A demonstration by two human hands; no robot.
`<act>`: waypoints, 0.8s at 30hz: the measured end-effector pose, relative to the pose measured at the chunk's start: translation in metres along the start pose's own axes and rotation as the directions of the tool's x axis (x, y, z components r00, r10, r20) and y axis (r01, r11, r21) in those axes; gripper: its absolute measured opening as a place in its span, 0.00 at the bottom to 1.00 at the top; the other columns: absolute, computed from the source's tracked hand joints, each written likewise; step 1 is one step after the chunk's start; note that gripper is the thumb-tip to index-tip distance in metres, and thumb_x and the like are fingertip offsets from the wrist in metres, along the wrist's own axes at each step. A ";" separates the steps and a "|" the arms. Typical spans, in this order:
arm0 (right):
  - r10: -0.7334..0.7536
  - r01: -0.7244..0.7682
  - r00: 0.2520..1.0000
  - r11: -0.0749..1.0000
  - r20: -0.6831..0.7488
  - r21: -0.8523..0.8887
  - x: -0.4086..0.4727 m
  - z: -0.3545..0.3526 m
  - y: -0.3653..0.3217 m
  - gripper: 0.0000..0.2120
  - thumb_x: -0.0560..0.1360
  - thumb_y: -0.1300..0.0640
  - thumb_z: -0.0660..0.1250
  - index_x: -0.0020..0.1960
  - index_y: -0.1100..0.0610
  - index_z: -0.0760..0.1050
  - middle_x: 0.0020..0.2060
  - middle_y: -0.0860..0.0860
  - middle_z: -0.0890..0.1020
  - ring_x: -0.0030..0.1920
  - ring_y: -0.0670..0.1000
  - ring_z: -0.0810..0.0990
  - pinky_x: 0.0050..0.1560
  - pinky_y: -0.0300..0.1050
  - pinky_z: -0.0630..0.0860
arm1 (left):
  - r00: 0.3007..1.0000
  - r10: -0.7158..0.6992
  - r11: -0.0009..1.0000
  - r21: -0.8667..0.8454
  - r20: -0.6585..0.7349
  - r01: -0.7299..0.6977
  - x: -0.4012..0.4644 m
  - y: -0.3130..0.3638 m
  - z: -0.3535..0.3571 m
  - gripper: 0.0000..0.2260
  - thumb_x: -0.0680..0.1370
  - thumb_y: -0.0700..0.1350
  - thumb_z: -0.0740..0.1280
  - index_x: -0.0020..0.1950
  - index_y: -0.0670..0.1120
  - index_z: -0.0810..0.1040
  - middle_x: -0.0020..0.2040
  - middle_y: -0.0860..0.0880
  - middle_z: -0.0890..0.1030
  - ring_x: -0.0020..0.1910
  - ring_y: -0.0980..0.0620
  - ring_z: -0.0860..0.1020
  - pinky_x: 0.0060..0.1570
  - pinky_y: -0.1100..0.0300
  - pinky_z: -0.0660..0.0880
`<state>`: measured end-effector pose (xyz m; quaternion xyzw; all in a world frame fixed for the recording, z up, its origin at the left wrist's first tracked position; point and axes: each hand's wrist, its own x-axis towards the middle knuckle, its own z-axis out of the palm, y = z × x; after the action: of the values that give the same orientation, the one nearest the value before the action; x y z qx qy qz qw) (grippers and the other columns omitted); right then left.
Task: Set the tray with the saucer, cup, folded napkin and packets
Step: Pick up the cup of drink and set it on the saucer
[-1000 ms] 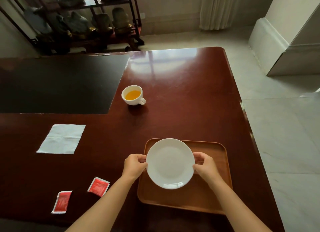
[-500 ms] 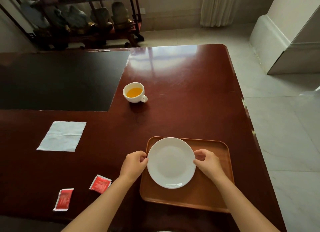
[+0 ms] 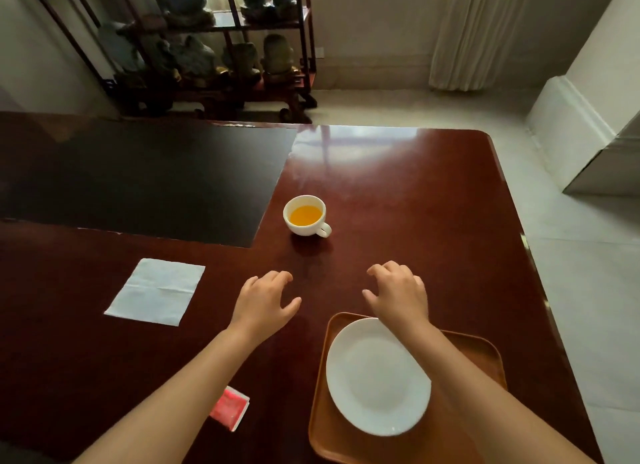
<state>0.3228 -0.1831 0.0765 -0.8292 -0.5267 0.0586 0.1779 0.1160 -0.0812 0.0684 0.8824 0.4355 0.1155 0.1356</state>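
A white saucer (image 3: 375, 377) lies flat on the brown tray (image 3: 485, 363) at the near right of the table. A white cup (image 3: 306, 216) holding orange liquid stands farther away, mid-table, its handle pointing right. My left hand (image 3: 265, 302) and my right hand (image 3: 398, 295) hover empty between tray and cup, fingers spread, palms down. A white napkin (image 3: 157, 291) lies unfolded flat at the left. One red packet (image 3: 230, 408) shows beside my left forearm; any other packet is hidden.
The table is glossy dark red wood (image 3: 415, 200) with a black inset panel (image 3: 138, 179) at the far left. Its right edge drops to a pale tiled floor (image 3: 588, 290). A dark shelf (image 3: 214, 48) of ornaments stands beyond the table.
Both hands have let go of the saucer, which now rests on the tray, and have moved forward toward the cup. The camera view has shifted.
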 end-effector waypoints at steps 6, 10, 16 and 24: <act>-0.022 0.022 1.000 0.998 -0.005 -0.056 0.073 0.006 -0.033 0.17 0.71 0.49 0.68 0.58 0.53 0.73 0.52 0.52 0.78 0.52 0.55 0.75 0.50 0.49 0.72 | 0.999 0.054 0.994 0.093 -0.001 -0.054 0.075 -0.036 -0.027 0.22 0.73 0.55 0.68 0.64 0.48 0.73 0.61 0.49 0.77 0.59 0.50 0.76 0.67 0.48 0.65; 0.018 -0.016 0.999 0.999 0.041 -0.044 0.114 0.025 -0.046 0.21 0.71 0.49 0.68 0.61 0.52 0.69 0.54 0.52 0.76 0.54 0.55 0.74 0.49 0.49 0.72 | 0.991 0.109 0.970 0.208 0.084 -0.124 0.123 -0.060 -0.027 0.28 0.72 0.58 0.68 0.68 0.49 0.67 0.66 0.49 0.73 0.65 0.51 0.71 0.71 0.44 0.57; 0.055 -0.042 0.988 0.995 0.147 -0.090 0.168 0.063 -0.056 0.39 0.68 0.45 0.71 0.71 0.56 0.57 0.64 0.54 0.69 0.62 0.55 0.69 0.52 0.51 0.73 | 0.955 0.105 0.942 0.280 0.277 -0.184 0.184 -0.084 -0.007 0.45 0.67 0.63 0.69 0.76 0.51 0.49 0.76 0.48 0.59 0.75 0.50 0.55 0.71 0.37 0.46; 0.045 -0.037 0.954 0.999 0.295 -0.035 0.205 0.103 -0.047 0.45 0.63 0.43 0.74 0.71 0.56 0.55 0.70 0.53 0.64 0.67 0.55 0.64 0.56 0.54 0.73 | 0.881 0.150 0.932 0.233 0.449 -0.277 0.233 -0.094 0.029 0.50 0.66 0.63 0.70 0.76 0.47 0.43 0.78 0.50 0.51 0.76 0.51 0.49 0.68 0.33 0.39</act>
<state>0.3436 0.0424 0.0154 -0.8244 -0.5308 0.1779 0.0838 0.1945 0.1566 0.0290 0.9394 0.3067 -0.1296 0.0819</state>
